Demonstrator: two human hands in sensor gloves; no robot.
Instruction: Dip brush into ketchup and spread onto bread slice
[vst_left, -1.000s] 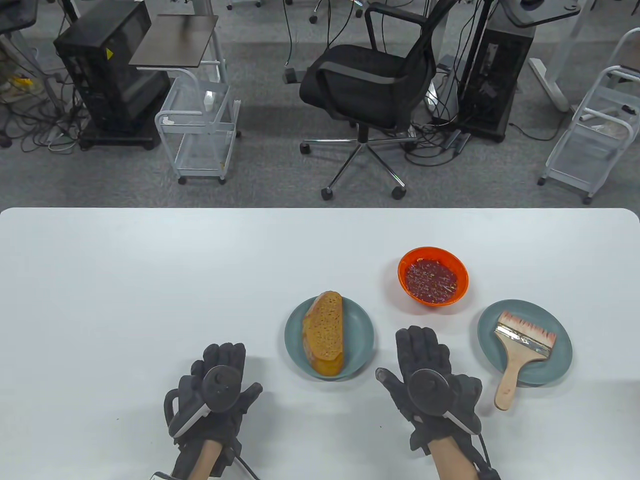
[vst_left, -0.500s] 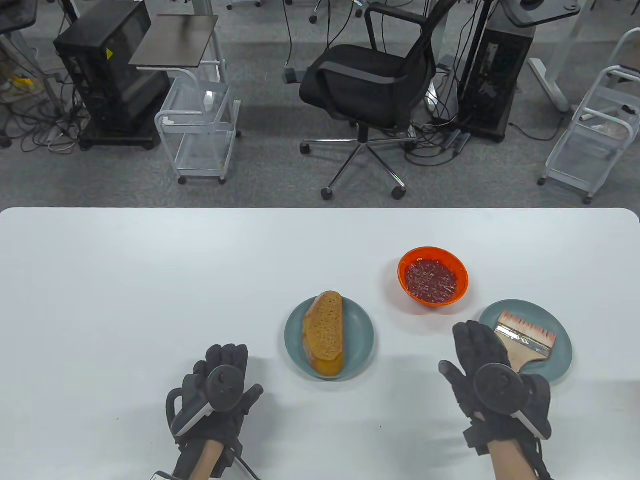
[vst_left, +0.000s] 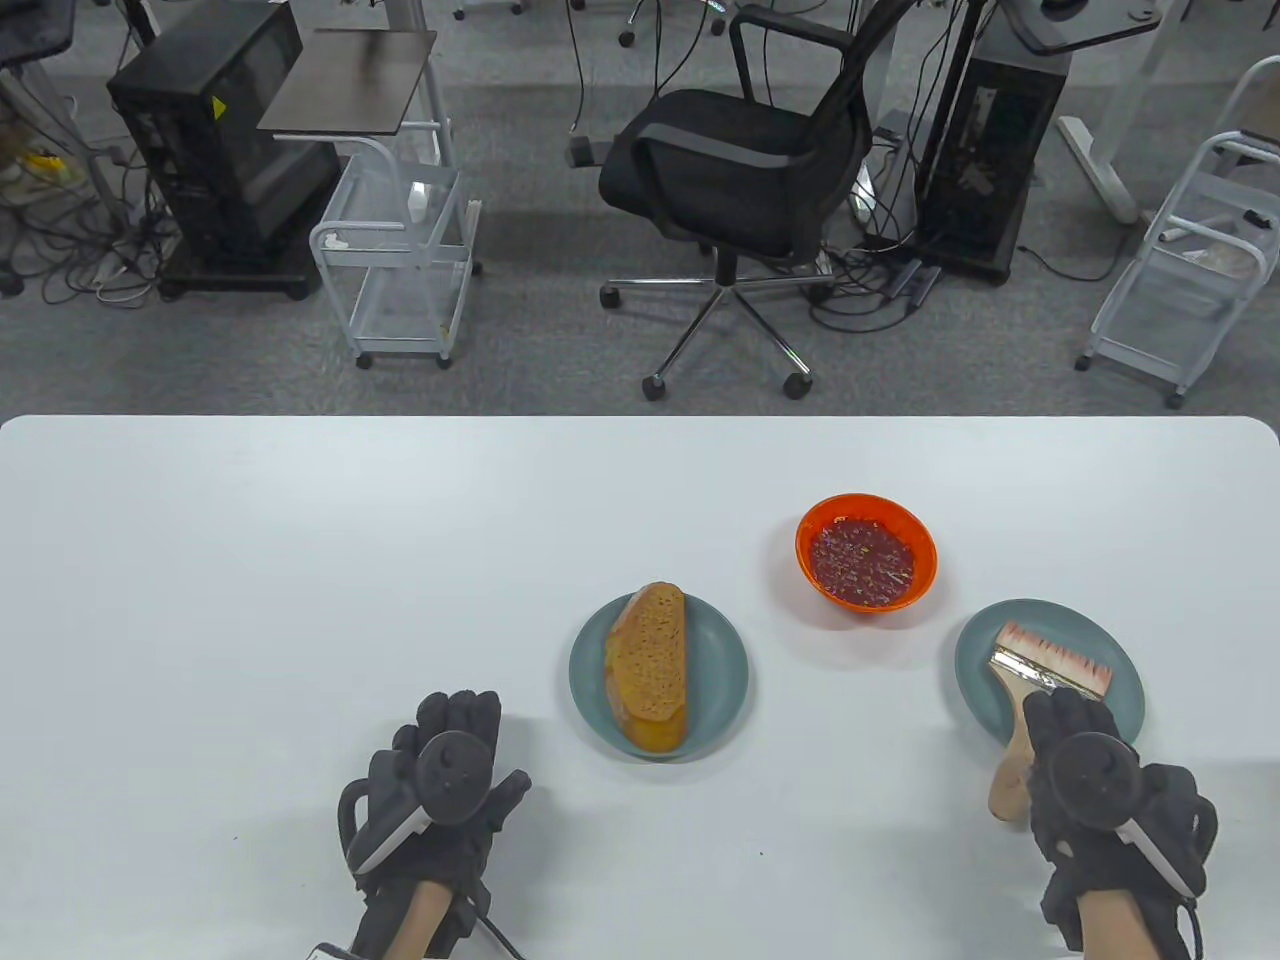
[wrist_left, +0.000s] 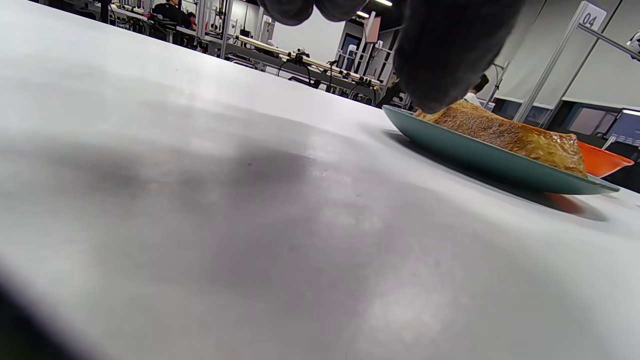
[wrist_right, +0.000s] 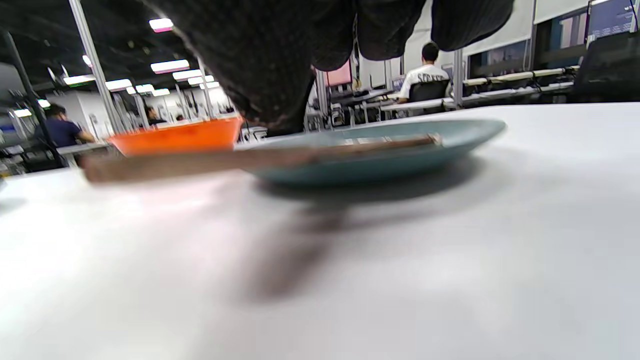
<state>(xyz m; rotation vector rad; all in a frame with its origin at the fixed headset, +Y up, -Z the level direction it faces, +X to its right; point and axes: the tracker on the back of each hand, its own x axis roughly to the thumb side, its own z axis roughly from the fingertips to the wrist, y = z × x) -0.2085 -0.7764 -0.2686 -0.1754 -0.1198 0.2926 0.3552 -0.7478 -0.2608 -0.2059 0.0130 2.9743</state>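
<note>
Surface (vst_left: 300, 560): smooth white, matt w/ faint sheen. Brush (vst_left: 1040, 690): pale bare-wood handle, shiny metal ferrule, soft pinkish bristles. Both plates (vst_left: 725, 680) (vst_left: 975, 660): smooth teal, satin finish. Bowl (vst_left: 815, 525): glossy orange, looks plastic; ketchup (vst_left: 862, 560) wet, speckled. Bread slice (vst_left: 648, 665): rough, porous crumb, darker crust. Gloves on left hand (vst_left: 440, 790) & right hand (vst_left: 1100, 800): black knit cloth, matt.

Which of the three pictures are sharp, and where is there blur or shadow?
Table view: sharp, even light. Right wrist view: brush handle and near table blurred, a soft shadow under the plate. Left wrist view: bread fairly sharp, near table out of focus.
</note>
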